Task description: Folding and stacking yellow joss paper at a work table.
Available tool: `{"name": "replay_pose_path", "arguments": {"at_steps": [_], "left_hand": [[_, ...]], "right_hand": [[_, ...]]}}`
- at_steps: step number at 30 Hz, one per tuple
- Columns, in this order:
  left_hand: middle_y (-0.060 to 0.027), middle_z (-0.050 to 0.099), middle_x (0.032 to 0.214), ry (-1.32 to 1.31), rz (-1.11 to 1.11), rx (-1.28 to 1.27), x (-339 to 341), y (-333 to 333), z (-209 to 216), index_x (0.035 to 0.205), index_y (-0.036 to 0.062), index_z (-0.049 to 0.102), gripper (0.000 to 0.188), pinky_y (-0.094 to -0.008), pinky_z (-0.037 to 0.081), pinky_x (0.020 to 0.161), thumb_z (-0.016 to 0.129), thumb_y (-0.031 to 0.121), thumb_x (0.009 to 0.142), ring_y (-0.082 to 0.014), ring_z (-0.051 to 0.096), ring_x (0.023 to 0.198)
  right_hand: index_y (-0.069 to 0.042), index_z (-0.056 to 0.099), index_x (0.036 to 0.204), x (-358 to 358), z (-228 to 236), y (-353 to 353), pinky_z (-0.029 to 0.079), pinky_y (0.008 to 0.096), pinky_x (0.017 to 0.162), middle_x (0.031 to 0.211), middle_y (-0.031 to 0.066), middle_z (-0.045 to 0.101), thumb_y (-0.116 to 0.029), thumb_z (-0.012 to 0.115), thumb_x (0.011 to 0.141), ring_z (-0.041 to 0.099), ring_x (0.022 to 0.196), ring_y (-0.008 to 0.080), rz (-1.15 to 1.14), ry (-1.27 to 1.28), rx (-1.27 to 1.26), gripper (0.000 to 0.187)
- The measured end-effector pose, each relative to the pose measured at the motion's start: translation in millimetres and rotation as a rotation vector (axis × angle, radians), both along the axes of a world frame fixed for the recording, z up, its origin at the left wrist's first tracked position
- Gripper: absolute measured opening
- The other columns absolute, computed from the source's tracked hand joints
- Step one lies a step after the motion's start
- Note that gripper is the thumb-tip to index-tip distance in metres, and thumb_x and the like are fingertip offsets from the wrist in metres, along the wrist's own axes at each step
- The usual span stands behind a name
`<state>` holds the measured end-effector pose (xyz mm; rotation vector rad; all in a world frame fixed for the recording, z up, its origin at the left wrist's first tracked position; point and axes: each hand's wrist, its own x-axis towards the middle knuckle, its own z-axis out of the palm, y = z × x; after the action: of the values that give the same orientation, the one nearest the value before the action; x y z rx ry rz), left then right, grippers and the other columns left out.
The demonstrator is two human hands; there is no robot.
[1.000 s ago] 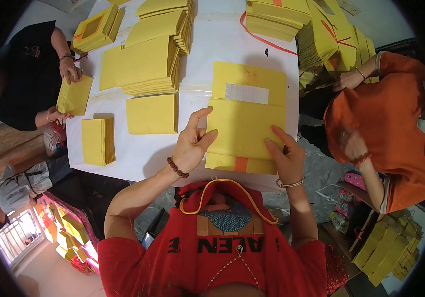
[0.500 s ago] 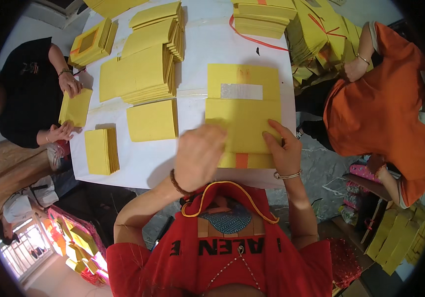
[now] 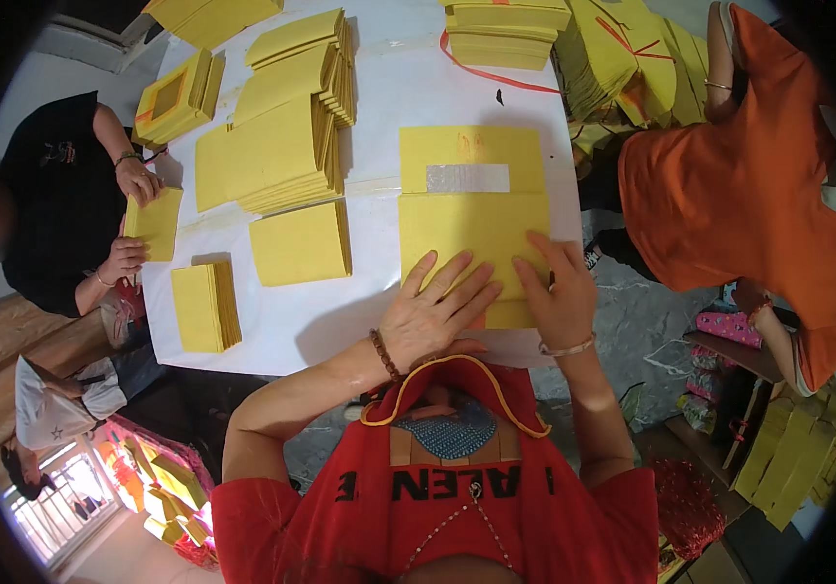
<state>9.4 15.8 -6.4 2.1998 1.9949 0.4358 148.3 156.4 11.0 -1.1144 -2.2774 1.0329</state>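
A sheet of folded yellow paper (image 3: 467,219) lies in front of me at the table's near right, with a horizontal fold across its upper part. A shiny whitish strip (image 3: 468,178) sits just above that fold. My left hand (image 3: 445,304) lies flat on the paper's lower part with its fingers spread, partly covering an orange band there. At the lower right edge rests my right hand (image 3: 562,297), thumb and forefinger apart on the paper; its other fingers are mostly hidden.
Left of the paper stand several yellow folded stacks (image 3: 282,146) and a smaller stack (image 3: 206,307). A red ribbon (image 3: 496,76) lies by a far stack (image 3: 506,39). A person in black (image 3: 58,204) handles a yellow piece at the left; another in orange (image 3: 729,204) is at the right.
My left hand, blurred and raised before, has come down to the right and flattened onto the paper. My right hand stays at the right edge. The person in orange has shifted an arm.
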Motion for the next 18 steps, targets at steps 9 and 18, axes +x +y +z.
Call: {"name": "replay_pose_path", "arguments": {"at_steps": [9, 18], "left_hand": [[-0.0088, 0.046, 0.131, -0.068, 0.011, -0.030, -1.8, -2.3, -11.8, 0.111, 0.0091, 0.060, 0.051, -0.0492, 0.015, 0.108, 0.064, 0.041, 0.072, -0.0264, 0.030, 0.131], [-0.0184, 0.040, 0.134, -0.579, 0.234, 0.198, -33.1, -7.5, -0.7, 0.123, 0.0054, 0.047, 0.049, -0.0426, 0.020, 0.107, 0.064, 0.015, 0.078, -0.0343, 0.030, 0.130]], "right_hand": [[-0.011, 0.038, 0.134, -29.6, -16.5, -12.7, 0.010, 0.0564, 0.106, 0.139, 0.0149, 0.035, -0.044, 0.044, 0.086, 0.028, 0.131, 0.0322, 0.549, -0.161, 0.407, 0.058], [-0.006, 0.039, 0.133, -30.8, -17.7, -15.1, 0.012, 0.0524, 0.107, 0.140, 0.0096, 0.035, -0.038, 0.041, 0.090, 0.028, 0.132, 0.0272, 0.525, -0.251, 0.452, 0.053]]}}
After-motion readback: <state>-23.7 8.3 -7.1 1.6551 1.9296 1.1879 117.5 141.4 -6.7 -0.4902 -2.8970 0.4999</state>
